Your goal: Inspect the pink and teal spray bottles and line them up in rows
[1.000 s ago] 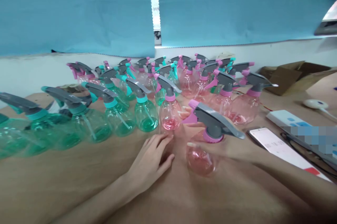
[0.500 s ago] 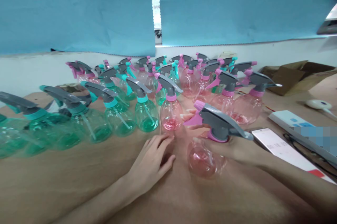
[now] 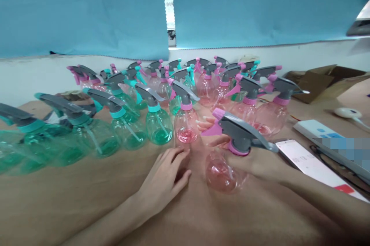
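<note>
My left hand [image 3: 167,172] rests palm down on the table, fingers loosely spread and holding nothing. Just beyond its fingertips stands a pink-collared spray bottle [image 3: 186,122] with a little pink liquid. A nearer clear pink spray bottle [image 3: 224,174], with grey head and pink trigger, stands to the right of that hand. Behind this nearer bottle my right hand [image 3: 215,140] reaches across, its fingers stretched out to the left, apart, toward the first bottle. The near bottle hides part of my right hand, so I cannot tell whether they touch.
Green spray bottles [image 3: 127,134] line the left side, with several mixed pink and green ones behind. On the right lie a phone [image 3: 306,165] showing a timer, a white power strip [image 3: 318,130], a white plug-like piece [image 3: 348,113] and a cardboard box [image 3: 320,84].
The view has shifted slightly, so the left bottles sit a little further left. The fingers of my right hand have moved slightly; my left hand stays in place.
</note>
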A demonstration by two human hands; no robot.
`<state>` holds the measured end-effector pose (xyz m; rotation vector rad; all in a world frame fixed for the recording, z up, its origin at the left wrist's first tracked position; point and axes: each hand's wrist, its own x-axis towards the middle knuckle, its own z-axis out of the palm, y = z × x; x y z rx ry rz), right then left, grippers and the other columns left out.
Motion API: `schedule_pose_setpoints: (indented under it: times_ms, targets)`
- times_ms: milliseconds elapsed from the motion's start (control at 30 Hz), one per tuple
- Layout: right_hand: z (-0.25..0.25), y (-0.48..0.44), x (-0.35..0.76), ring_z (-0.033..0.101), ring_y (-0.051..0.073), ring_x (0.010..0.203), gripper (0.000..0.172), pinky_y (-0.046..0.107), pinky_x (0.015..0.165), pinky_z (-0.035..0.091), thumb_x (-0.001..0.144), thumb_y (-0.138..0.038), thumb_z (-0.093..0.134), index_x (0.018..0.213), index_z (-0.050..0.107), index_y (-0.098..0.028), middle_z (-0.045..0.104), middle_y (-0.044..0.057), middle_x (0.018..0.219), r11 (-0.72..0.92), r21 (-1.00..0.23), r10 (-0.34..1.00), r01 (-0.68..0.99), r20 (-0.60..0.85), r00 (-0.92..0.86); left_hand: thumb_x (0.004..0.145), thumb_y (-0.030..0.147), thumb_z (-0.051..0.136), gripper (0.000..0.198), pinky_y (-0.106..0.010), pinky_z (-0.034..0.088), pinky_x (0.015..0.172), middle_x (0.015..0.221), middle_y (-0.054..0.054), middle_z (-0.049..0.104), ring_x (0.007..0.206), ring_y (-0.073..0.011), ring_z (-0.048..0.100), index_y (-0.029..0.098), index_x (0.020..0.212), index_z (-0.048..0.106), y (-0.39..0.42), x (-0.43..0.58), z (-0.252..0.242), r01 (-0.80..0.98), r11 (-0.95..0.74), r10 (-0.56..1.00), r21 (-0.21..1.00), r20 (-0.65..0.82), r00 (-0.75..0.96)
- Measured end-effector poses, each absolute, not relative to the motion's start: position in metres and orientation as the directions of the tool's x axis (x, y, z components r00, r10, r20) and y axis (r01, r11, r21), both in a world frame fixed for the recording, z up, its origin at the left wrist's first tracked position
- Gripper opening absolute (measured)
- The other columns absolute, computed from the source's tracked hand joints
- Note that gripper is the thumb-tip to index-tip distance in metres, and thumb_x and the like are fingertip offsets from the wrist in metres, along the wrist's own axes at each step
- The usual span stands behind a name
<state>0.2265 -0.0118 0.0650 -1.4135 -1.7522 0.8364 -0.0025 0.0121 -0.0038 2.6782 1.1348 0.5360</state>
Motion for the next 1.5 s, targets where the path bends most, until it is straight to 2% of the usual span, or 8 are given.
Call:
schedule_pose_setpoints:
  times_ms: [133, 300, 400, 600, 767, 1000, 1267, 1500]
  targets:
    - [0.0682, -0.0112, 0.2228, 0.068, 0.021, 0.064, 0.007, 0.035, 0.06, 0.058, 0.067, -0.031, 0.053, 0.07, 0.057, -0.025, 0.066, 0.0, 0.063, 0.219, -0.838, 0.976, 0.5, 0.18, -0.126, 0.091, 0.025, 0.05, 0.041, -0.045, 0.041, 0.098, 0.13, -0.01, 0.051, 0.12, -0.0274, 0.047, 0.021, 0.132, 0.046, 0.0119, -0.0031, -0.004, 0.662, -0.692, 0.722, 0.29, 0.246, 0.647]
    - [0.0715, -0.0108, 0.2202, 0.07, 0.021, 0.074, 0.011, 0.034, 0.068, 0.06, 0.07, -0.035, 0.06, 0.071, 0.058, -0.025, 0.071, 0.001, 0.073, 0.224, -0.857, 0.974, 0.464, 0.185, -0.128, 0.092, 0.027, 0.049, 0.043, -0.045, 0.041, 0.098, 0.131, -0.01, 0.051, 0.12, -0.0279, 0.047, 0.022, 0.134, 0.044, 0.0124, -0.0033, -0.0044, 0.661, -0.694, 0.719, 0.284, 0.245, 0.65]
    - [0.0722, -0.0119, 0.2202, 0.071, 0.021, 0.075, 0.017, 0.034, 0.069, 0.06, 0.073, -0.041, 0.059, 0.071, 0.058, -0.024, 0.071, 0.002, 0.073, 0.214, -0.848, 0.977, 0.485, 0.179, -0.119, 0.092, 0.027, 0.049, 0.042, -0.045, 0.041, 0.098, 0.131, -0.011, 0.052, 0.12, -0.0277, 0.048, 0.021, 0.133, 0.046, 0.0127, -0.0028, -0.0038, 0.665, -0.694, 0.72, 0.277, 0.244, 0.65]
    - [0.0729, -0.0124, 0.2204, 0.07, 0.02, 0.07, 0.015, 0.033, 0.064, 0.059, 0.071, -0.04, 0.057, 0.074, 0.061, -0.026, 0.07, 0.001, 0.071, 0.241, -0.831, 0.97, 0.501, 0.215, -0.11, 0.092, 0.027, 0.048, 0.041, -0.045, 0.042, 0.098, 0.131, -0.01, 0.053, 0.12, -0.0275, 0.048, 0.022, 0.133, 0.046, 0.0127, -0.0026, -0.0032, 0.661, -0.704, 0.71, 0.261, 0.255, 0.656]
    - [0.0689, -0.0115, 0.2223, 0.069, 0.021, 0.071, 0.017, 0.035, 0.067, 0.059, 0.071, -0.041, 0.056, 0.076, 0.062, -0.026, 0.07, 0.001, 0.072, 0.243, -0.824, 0.97, 0.512, 0.219, -0.109, 0.093, 0.027, 0.048, 0.041, -0.045, 0.041, 0.099, 0.131, -0.011, 0.052, 0.121, -0.0276, 0.047, 0.02, 0.133, 0.046, 0.0127, -0.0034, -0.0035, 0.666, -0.704, 0.711, 0.248, 0.238, 0.662]
    - [0.0713, -0.0115, 0.2239, 0.067, 0.02, 0.073, 0.02, 0.034, 0.068, 0.058, 0.075, -0.045, 0.06, 0.071, 0.063, -0.026, 0.069, 0.001, 0.073, 0.254, -0.849, 0.966, 0.463, 0.2, -0.163, 0.093, 0.028, 0.048, 0.041, -0.045, 0.041, 0.099, 0.13, -0.011, 0.053, 0.12, -0.0277, 0.048, 0.021, 0.134, 0.045, 0.013, -0.0035, -0.0033, 0.664, -0.706, 0.708, 0.246, 0.244, 0.663]
    - [0.0734, -0.0116, 0.2227, 0.066, 0.02, 0.073, 0.008, 0.036, 0.069, 0.057, 0.07, -0.033, 0.054, 0.065, 0.054, -0.026, 0.067, 0.0, 0.071, 0.255, -0.856, 0.967, 0.45, 0.217, -0.136, 0.093, 0.028, 0.048, 0.04, -0.045, 0.041, 0.099, 0.131, -0.011, 0.052, 0.122, -0.0276, 0.047, 0.019, 0.132, 0.047, 0.0134, -0.0038, -0.0038, 0.67, -0.704, 0.71, 0.235, 0.228, 0.666]
    - [0.0686, -0.0134, 0.2259, 0.055, 0.017, 0.053, 0.012, 0.032, 0.05, 0.051, 0.063, -0.034, 0.053, 0.056, 0.047, -0.025, 0.054, -0.002, 0.055, 0.203, -0.787, 0.971, 0.583, 0.238, -0.018, 0.093, 0.027, 0.047, 0.039, -0.047, 0.042, 0.098, 0.13, -0.012, 0.054, 0.12, -0.0288, 0.049, 0.017, 0.13, 0.049, 0.0146, -0.0039, -0.0037, 0.664, -0.711, 0.703, 0.229, 0.243, 0.669]
